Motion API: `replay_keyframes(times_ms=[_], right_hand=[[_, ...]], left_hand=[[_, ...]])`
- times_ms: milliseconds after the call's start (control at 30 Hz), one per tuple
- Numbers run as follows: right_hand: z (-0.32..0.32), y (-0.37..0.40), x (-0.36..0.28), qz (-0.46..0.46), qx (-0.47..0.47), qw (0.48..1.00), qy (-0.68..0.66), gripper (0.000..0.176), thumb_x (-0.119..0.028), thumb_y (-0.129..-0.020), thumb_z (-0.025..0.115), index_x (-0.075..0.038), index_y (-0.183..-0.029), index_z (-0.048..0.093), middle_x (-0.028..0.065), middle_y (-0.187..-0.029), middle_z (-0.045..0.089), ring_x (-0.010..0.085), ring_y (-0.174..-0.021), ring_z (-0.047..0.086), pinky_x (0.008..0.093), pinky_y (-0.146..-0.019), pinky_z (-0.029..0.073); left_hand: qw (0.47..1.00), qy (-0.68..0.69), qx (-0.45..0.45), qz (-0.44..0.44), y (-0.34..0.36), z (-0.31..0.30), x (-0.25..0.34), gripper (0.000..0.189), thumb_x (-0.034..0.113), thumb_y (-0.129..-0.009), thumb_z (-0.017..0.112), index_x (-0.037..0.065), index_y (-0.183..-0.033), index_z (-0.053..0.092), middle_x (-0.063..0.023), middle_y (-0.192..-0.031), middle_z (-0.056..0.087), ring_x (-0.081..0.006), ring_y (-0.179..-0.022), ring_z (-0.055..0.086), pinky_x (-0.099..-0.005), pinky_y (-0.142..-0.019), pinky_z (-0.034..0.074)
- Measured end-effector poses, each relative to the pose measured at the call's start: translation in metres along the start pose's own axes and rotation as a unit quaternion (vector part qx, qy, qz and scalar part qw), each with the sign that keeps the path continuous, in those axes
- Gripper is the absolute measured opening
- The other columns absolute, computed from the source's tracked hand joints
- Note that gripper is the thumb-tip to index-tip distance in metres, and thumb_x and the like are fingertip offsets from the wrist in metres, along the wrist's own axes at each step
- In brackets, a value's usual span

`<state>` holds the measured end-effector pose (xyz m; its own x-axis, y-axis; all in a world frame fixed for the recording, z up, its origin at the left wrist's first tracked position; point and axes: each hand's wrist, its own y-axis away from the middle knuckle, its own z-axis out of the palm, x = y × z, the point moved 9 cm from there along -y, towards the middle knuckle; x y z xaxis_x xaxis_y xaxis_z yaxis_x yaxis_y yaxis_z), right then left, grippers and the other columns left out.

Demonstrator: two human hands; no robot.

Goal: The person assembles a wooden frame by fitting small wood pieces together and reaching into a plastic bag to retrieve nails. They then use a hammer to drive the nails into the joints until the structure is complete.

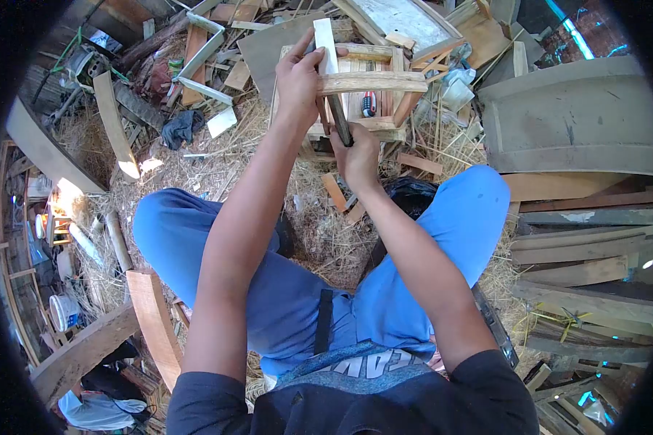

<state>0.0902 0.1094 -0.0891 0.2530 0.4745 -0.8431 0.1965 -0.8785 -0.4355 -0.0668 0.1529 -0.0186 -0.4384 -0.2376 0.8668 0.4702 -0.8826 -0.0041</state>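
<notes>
My left hand (297,87) is closed at the left end of a curved wooden rail (374,82), its index finger stretched along a pale flat strip (326,43) and its thumb against it. My right hand (358,154) grips the lower end of a dark narrow bar (337,119), which runs up to the rail. Whether bar and strip are one piece is hidden behind the rail. Rail and slats belong to a small wooden frame (395,130) standing beyond my knees. Inside it lies a red-and-black handled tool (368,104).
Straw and wood offcuts (334,192) litter the ground between my legs. Curved boards (580,250) are stacked at right, below a large grey panel (569,116). At left are a curved plank (114,123), a black plastic bag (182,128) and a white bucket (64,312).
</notes>
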Motion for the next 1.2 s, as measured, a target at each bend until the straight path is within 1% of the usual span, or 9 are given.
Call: replay_keyframes(times_ms=[100, 433, 533, 633, 733, 967, 1067, 1133, 1200], right_hand=[[0.005, 0.003, 0.008, 0.045, -0.02, 0.999, 0.016, 0.016, -0.008, -0.083, 0.075, 0.003, -0.092, 0.067, 0.0243, -0.083, 0.067, 0.0458, -0.081, 0.066, 0.0479, -0.07, 0.051], [0.008, 0.005, 0.005, 0.058, -0.027, 0.997, 0.039, 0.016, -0.006, -0.084, 0.073, 0.004, -0.094, 0.066, 0.0256, -0.081, 0.066, 0.0453, -0.08, 0.067, 0.0474, -0.07, 0.051], [0.005, 0.004, -0.005, 0.028, -0.029, 0.998, 0.054, 0.017, -0.004, -0.087, 0.071, 0.005, -0.102, 0.069, 0.0238, -0.085, 0.07, 0.0383, -0.079, 0.071, 0.0422, -0.072, 0.053], [0.004, 0.004, -0.003, 0.04, -0.039, 0.997, 0.045, 0.02, -0.005, -0.087, 0.071, 0.006, -0.104, 0.068, 0.0249, -0.086, 0.069, 0.0405, -0.08, 0.07, 0.0441, -0.073, 0.053], [0.004, 0.004, -0.008, -0.014, -0.037, 0.998, 0.055, 0.023, -0.006, -0.087, 0.072, 0.006, -0.107, 0.067, 0.0254, -0.086, 0.069, 0.0419, -0.08, 0.069, 0.0458, -0.073, 0.053], [0.007, 0.007, 0.004, 0.013, -0.048, 0.995, 0.087, 0.026, -0.012, -0.088, 0.073, 0.002, -0.107, 0.066, 0.026, -0.09, 0.068, 0.0459, -0.086, 0.068, 0.0503, -0.075, 0.053], [0.008, 0.006, 0.006, 0.022, -0.058, 0.994, 0.087, 0.026, -0.014, -0.088, 0.073, 0.002, -0.108, 0.066, 0.0258, -0.091, 0.069, 0.0456, -0.085, 0.068, 0.0507, -0.075, 0.054], [0.008, 0.006, 0.004, 0.021, -0.058, 0.995, 0.081, 0.026, -0.015, -0.089, 0.072, 0.002, -0.108, 0.066, 0.0257, -0.09, 0.069, 0.0455, -0.085, 0.069, 0.051, -0.075, 0.053], [0.008, 0.006, 0.008, 0.044, -0.062, 0.994, 0.078, 0.026, -0.014, -0.089, 0.071, 0.002, -0.109, 0.067, 0.026, -0.09, 0.07, 0.0452, -0.086, 0.069, 0.051, -0.075, 0.053]], left_hand=[[1.0, -0.013, 0.008, 0.005, 0.001, -0.001, 0.002, 0.054, -0.001, -0.1, 0.046, -0.003, -0.153, 0.038, -0.0185, -0.099, 0.075, -0.0211, -0.092, 0.072, -0.0335, -0.084, 0.058], [1.0, -0.02, -0.003, 0.018, 0.007, 0.002, 0.006, 0.056, -0.003, -0.099, 0.046, -0.003, -0.155, 0.035, -0.0185, -0.099, 0.076, -0.0218, -0.09, 0.073, -0.0334, -0.085, 0.06], [0.999, -0.027, 0.005, 0.018, 0.009, 0.002, 0.008, 0.056, -0.003, -0.1, 0.046, -0.003, -0.154, 0.036, -0.0186, -0.098, 0.076, -0.0222, -0.09, 0.073, -0.0336, -0.084, 0.06], [1.0, -0.021, -0.001, 0.012, 0.01, 0.003, 0.007, 0.055, -0.003, -0.1, 0.046, -0.003, -0.154, 0.036, -0.0191, -0.099, 0.075, -0.0222, -0.09, 0.073, -0.0338, -0.084, 0.06], [1.0, -0.005, -0.008, 0.014, 0.007, 0.003, 0.006, 0.056, -0.002, -0.1, 0.046, -0.003, -0.154, 0.036, -0.0195, -0.099, 0.075, -0.0225, -0.091, 0.073, -0.0341, -0.084, 0.06], [1.0, -0.028, 0.007, 0.007, 0.007, 0.002, 0.003, 0.053, 0.002, -0.1, 0.044, 0.0, -0.153, 0.041, -0.0203, -0.102, 0.075, -0.024, -0.097, 0.072, -0.0359, -0.09, 0.057], [1.0, 0.002, -0.02, 0.023, 0.002, 0.002, 0.001, 0.056, -0.002, -0.099, 0.047, -0.002, -0.154, 0.037, -0.0201, -0.1, 0.075, -0.0224, -0.092, 0.073, -0.0341, -0.083, 0.061], [1.0, -0.022, 0.004, 0.015, 0.006, 0.002, 0.001, 0.052, 0.002, -0.1, 0.045, 0.001, -0.153, 0.042, -0.02, -0.102, 0.075, -0.0243, -0.096, 0.072, -0.0367, -0.09, 0.058], [1.0, -0.025, 0.002, 0.017, 0.007, 0.003, 0.004, 0.052, 0.002, -0.1, 0.045, 0.001, -0.153, 0.042, -0.02, -0.102, 0.075, -0.0244, -0.095, 0.072, -0.0367, -0.09, 0.058]])
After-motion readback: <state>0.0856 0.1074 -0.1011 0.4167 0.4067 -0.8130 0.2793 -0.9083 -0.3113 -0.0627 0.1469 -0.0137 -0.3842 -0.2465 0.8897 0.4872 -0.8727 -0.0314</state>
